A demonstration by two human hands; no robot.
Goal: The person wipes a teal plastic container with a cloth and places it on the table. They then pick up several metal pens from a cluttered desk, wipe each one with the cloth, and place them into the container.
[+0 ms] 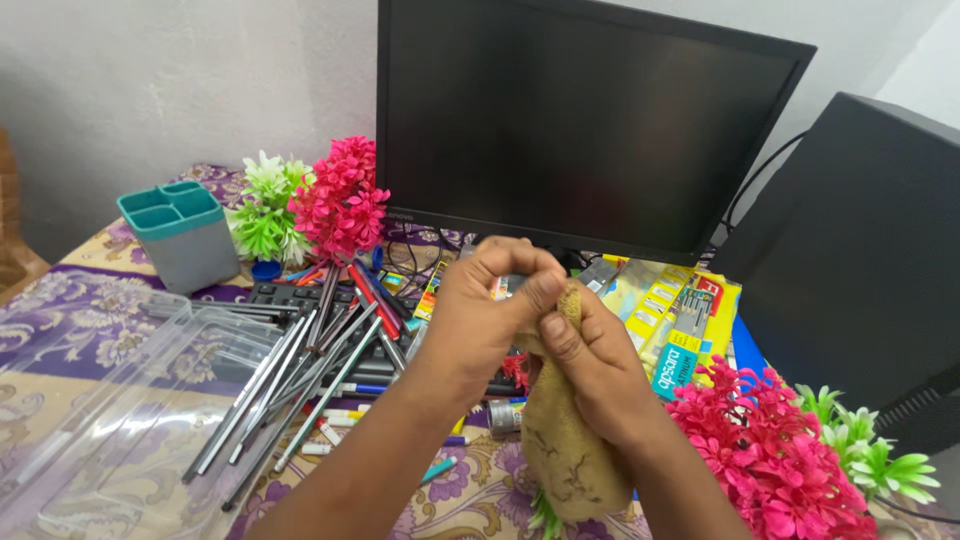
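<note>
Cluttered desk, yellow packets (665,310) behind hands (540,335) clutching tan cloth (570,450).

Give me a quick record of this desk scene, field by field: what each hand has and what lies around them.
left hand: left hand pinches a small item at its fingertips; what it is cannot be told
right hand: right hand grips a tan cloth against that item
beside the hands: pile of pens on a keyboard
front left: clear plastic tray
back left: teal organiser, pink flowers
behind: dark monitor
right: black speaker, yellow packets
</note>
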